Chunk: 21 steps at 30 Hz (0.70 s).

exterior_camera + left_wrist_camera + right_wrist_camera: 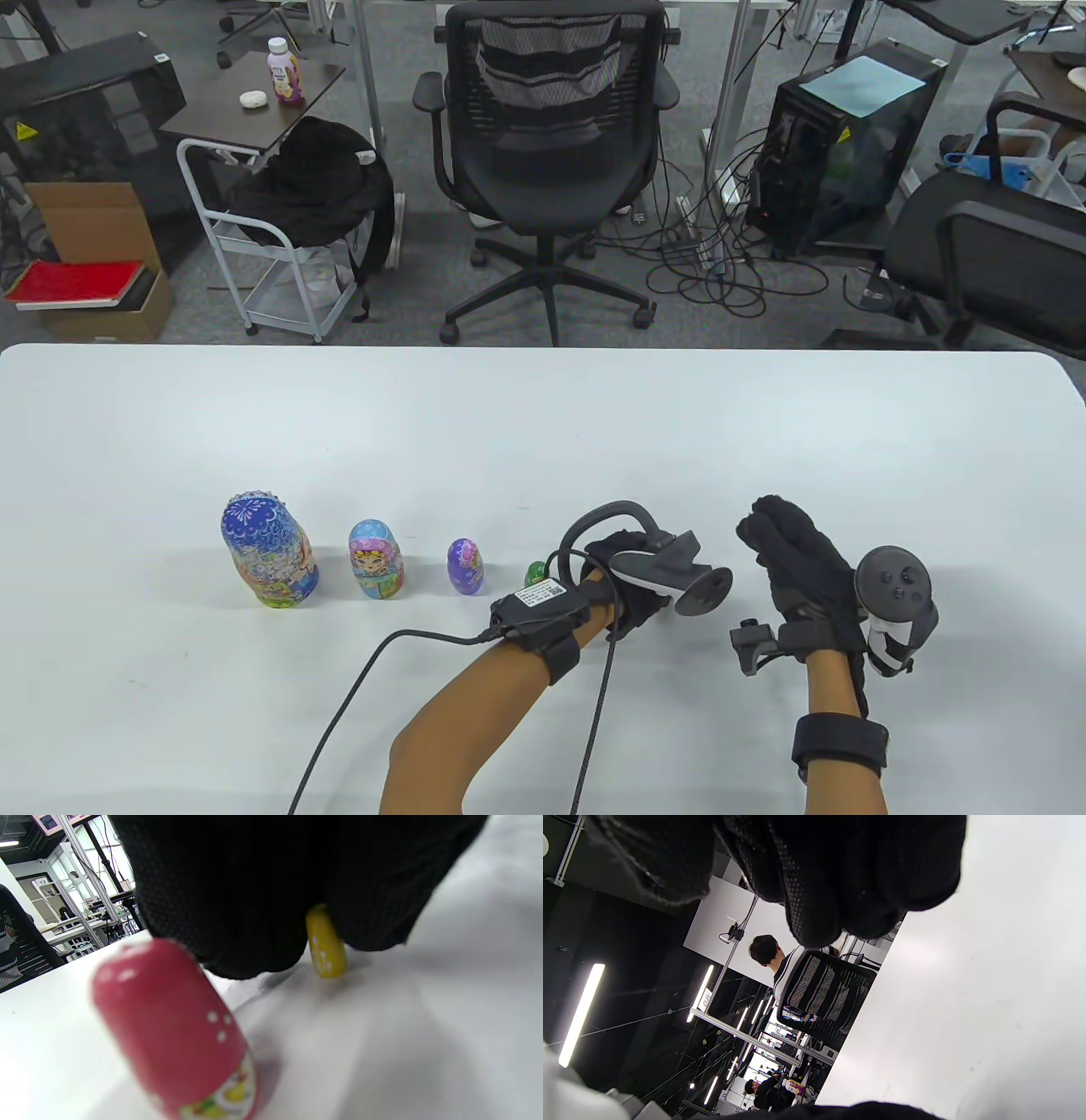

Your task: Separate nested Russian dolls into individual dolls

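Standing in a row on the white table (526, 424), left to right: the biggest doll (270, 550), blue-topped and busy with pattern; a mid-sized doll (375, 559) with a pale blue head and pink front; a small purple doll (466, 566); then a green doll (535, 572), only its top peeking out from behind the wrist strap. All upright, spaced apart, none touching its neighbour.

Left hand (629, 586) down at the right end of that row, knuckles up, tracker on its back, cable trailing off toward the bottom edge. Seen from the left wrist: gloved fingertips (369, 912) closed round a tiny yellow doll (326, 944), pinched between thumb side and fingers, its lower end at or just on the tabletop. Close before the lens, a red doll (178, 1031) with white dots, blurred, standing on the table just beside the hand. Neither the red nor the yellow one visible from above, both hidden under the hand.

Right hand (797, 569) well to the right, apart from the dolls, resting near the table with fingers (814, 899) loosely curled together and holding nothing.

Beyond the table: a black office chair (547, 161), a computer tower (848, 144), a small side table with a bottle (286, 71).
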{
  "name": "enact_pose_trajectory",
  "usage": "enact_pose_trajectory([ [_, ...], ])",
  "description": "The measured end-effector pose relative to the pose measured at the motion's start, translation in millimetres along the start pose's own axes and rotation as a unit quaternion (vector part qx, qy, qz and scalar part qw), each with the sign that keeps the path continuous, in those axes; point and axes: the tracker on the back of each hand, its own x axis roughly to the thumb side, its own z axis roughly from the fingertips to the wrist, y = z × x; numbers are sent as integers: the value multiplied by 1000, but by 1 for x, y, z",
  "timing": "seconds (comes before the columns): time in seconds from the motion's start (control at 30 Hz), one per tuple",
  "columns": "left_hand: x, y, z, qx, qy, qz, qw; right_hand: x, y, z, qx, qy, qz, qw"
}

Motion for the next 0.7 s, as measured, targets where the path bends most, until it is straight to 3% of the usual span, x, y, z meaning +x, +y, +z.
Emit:
enact_pose_trajectory([
  [0.23,-6,29,17,55,6,21,998,2,1,0,6,-2,1,1000],
  [0.37,-13,62,50,117,9,22,993,2,3,-1,9,-9,-1,1000],
  [0.53,-27,81,117,177,45,32,983,11,12,1,29,-31,6,999],
  [0.7,-52,61,199,201,118,44,972,32,37,11,76,-81,50,993],
])
